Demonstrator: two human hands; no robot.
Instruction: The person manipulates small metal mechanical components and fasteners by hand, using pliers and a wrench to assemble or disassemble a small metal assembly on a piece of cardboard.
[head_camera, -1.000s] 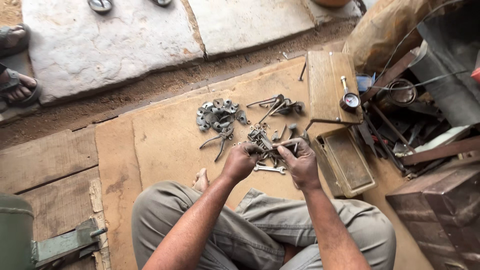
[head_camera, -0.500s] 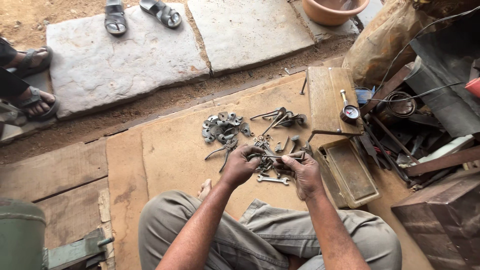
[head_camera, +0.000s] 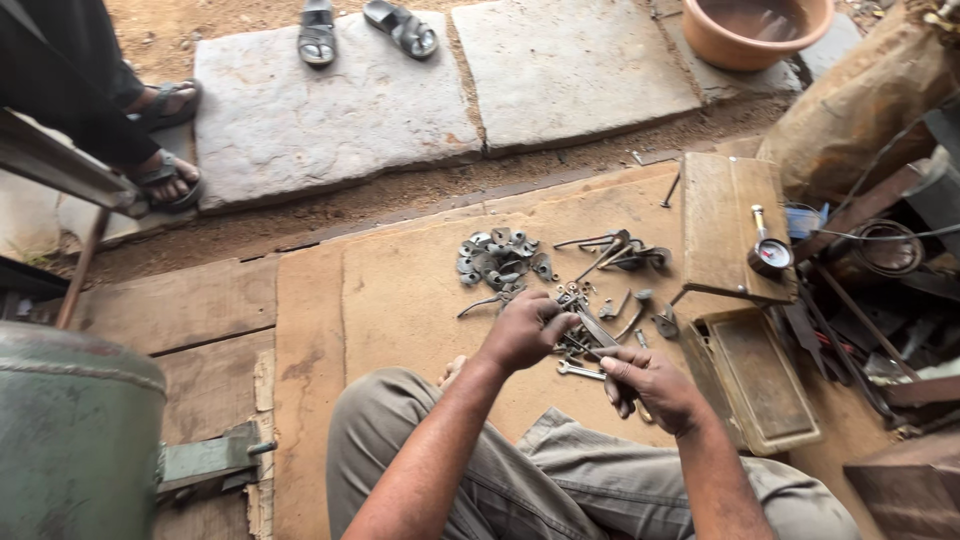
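Observation:
I sit on a wooden board (head_camera: 400, 300) with my knees drawn up. My left hand (head_camera: 525, 332) grips one end of a grey metal tool (head_camera: 597, 330), and my right hand (head_camera: 650, 385) is closed on its other end, just above the board. Under and around my hands lie scattered metal parts: a small spanner (head_camera: 580, 371), a heap of round metal pieces (head_camera: 497, 257) and several long tools (head_camera: 615, 250) farther off.
A wooden box (head_camera: 722, 225) with a pressure gauge (head_camera: 770, 255) stands to the right, with a metal tray (head_camera: 760, 380) below it. Scrap metal fills the far right. A green tank (head_camera: 70, 440) is at lower left. Another person's sandalled feet (head_camera: 165, 175) stand at upper left. An orange basin (head_camera: 760, 30) is at the top.
The view has tilted so more of the stone slabs and the basin show. My hands have drawn slightly toward me, still gripping the tool.

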